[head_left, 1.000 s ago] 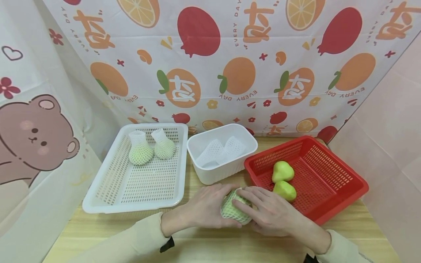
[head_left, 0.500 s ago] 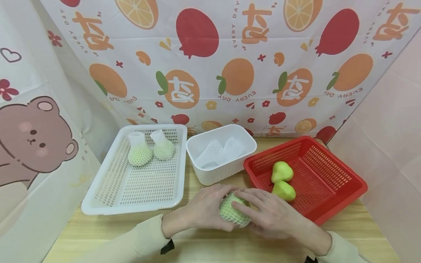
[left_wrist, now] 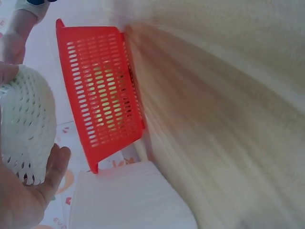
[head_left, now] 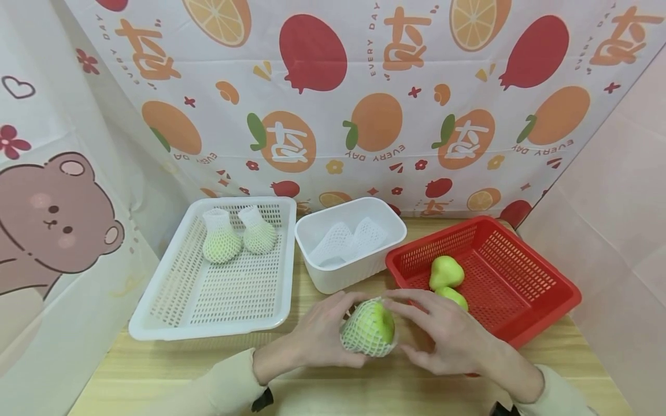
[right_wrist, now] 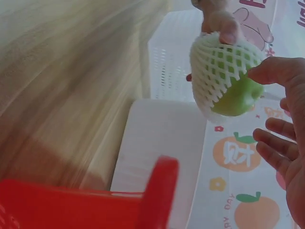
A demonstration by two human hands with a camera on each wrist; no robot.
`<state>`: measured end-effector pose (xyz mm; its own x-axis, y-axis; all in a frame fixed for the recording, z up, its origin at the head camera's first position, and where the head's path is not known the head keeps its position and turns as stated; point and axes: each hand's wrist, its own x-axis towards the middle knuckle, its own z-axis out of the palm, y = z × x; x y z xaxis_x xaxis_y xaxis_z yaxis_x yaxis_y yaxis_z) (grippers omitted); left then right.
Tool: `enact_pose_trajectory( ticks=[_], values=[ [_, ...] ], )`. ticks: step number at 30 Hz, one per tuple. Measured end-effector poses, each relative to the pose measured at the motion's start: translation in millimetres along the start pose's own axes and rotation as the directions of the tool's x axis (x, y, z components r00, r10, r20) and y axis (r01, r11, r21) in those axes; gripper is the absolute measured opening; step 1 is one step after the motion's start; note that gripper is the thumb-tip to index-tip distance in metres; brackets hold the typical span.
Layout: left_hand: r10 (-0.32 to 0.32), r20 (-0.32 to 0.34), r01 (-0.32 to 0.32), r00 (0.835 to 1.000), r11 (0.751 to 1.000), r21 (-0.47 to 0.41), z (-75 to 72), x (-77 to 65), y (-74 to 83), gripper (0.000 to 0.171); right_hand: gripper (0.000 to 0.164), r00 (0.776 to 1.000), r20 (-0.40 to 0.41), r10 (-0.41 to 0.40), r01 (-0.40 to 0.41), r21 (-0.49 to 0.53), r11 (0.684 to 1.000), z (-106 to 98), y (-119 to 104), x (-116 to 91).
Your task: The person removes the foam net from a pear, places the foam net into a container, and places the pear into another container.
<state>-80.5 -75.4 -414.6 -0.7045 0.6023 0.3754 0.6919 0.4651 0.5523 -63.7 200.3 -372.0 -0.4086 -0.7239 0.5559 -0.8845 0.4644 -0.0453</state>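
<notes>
My left hand (head_left: 322, 333) grips a green pear (head_left: 384, 323) in a white foam net sleeve (head_left: 364, 332), held over the table in front of the containers. Bare green skin shows at the sleeve's open end, which faces right. My right hand (head_left: 447, 335) is spread beside that end, fingers extended and thumb apart. In the right wrist view its thumb tip lies right at the net's edge by the pear (right_wrist: 238, 98). The left wrist view shows the sleeve (left_wrist: 28, 121) with the left fingers curled round it.
A white basket (head_left: 244, 332) at left holds two sleeved pears (head_left: 222, 245). Behind my hands, a white tub (head_left: 333, 280) holds foam net sleeves (head_left: 335, 240). A red basket (head_left: 520, 323) at right holds two bare green pears (head_left: 446, 273). A printed cloth (head_left: 333, 81) hangs behind.
My right hand has let go of the sleeved pear and drawn back to the right, its fingers spreading. The pear has turned so its bare green end shows, still in my left hand.
</notes>
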Motion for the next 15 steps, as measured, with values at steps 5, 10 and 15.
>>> enact_pose_trajectory(
  ticks=[5, 10, 15],
  values=[
    [0.072, -0.089, -0.073, 0.993, 0.997, -0.005, 9.9, -2.2, -4.5, 0.097, 0.059, 0.996, -0.06, 0.068, -0.061, 0.115, 0.991, 0, -2, 4],
    [0.121, -0.143, -0.123, 0.982, 0.992, -0.005, 14.3, -2.2, -5.9, 0.099, 0.057, 0.988, -0.027, 0.155, -0.147, 0.191, 0.97, -1, -5, 5],
    [0.138, -0.152, -0.137, 0.979, 0.99, 0.018, 14.8, -2.3, -6.5, 0.098, 0.059, 0.977, 0.04, 0.208, -0.211, 0.208, 0.955, 2, -7, 5]
  ],
)
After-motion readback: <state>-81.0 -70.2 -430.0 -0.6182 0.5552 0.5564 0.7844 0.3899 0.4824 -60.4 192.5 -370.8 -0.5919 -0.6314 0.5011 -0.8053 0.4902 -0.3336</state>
